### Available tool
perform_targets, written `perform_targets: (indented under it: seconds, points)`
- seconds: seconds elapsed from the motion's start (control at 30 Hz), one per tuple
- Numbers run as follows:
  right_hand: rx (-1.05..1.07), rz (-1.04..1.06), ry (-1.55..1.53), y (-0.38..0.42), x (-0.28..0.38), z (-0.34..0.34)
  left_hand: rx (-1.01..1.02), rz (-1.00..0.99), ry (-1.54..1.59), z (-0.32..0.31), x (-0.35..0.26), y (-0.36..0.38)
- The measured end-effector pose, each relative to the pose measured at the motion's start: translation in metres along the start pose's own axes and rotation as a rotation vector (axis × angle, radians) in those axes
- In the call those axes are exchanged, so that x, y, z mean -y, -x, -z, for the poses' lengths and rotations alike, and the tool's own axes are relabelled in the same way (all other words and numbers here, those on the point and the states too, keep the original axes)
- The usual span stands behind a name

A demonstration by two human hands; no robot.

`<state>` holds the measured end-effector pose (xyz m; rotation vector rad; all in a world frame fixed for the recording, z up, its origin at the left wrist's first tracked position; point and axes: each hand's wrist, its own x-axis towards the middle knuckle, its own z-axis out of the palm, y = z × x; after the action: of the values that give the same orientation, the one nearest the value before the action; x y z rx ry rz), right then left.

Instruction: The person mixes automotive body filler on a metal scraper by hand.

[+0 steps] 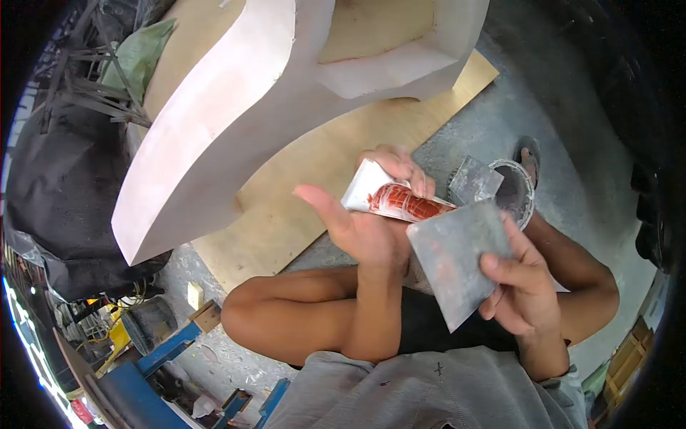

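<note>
In my left hand [375, 229] lies a white, flat-ended piece [361, 186] with a red, white-streaked area along its length. The fingers curl over its far edge while the thumb points out to the left; I cannot tell whether it is a tube or a smeared board. My right hand [525, 282] grips a flat, grey, four-sided plate [457, 250], thumb on top and fingers below. The plate's upper left corner overlaps the white and red piece in this view. Just beyond, a second, smaller grey plate [475, 180] rests by the rim of a round bucket [530, 200].
A large pale curved form [214, 121] stands ahead on a plywood sheet [286, 200]. Blue metal parts [168, 350] and clutter lie at lower left, near a small pale block [194, 294]. A dark covered bulk [64, 193] is at far left. My crossed legs frame the work area.
</note>
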<state>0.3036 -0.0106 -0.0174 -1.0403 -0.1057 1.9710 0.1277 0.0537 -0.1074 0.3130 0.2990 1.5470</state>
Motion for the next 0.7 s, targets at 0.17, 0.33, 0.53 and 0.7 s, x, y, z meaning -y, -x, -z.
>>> perform_targets:
  seconds: [0.17, 0.33, 0.53, 0.7]
  points:
    - [0.135, -0.205, -0.302, -0.005, -0.021, 0.005, 0.044, -0.057, -0.092, -0.004, -0.003, 0.005]
    - [0.157, -0.195, -0.292, -0.008, -0.025, 0.000, -0.018, -0.148, -0.154, -0.015, -0.002, 0.008]
    - [0.128, -0.172, -0.126, -0.010, -0.018, -0.004, -0.003, -0.252, -0.188, -0.016, 0.001, 0.009]
    - [0.008, -0.079, 0.086, -0.002, -0.010, -0.012, 0.059, -0.332, -0.387, -0.012, 0.004, 0.009]
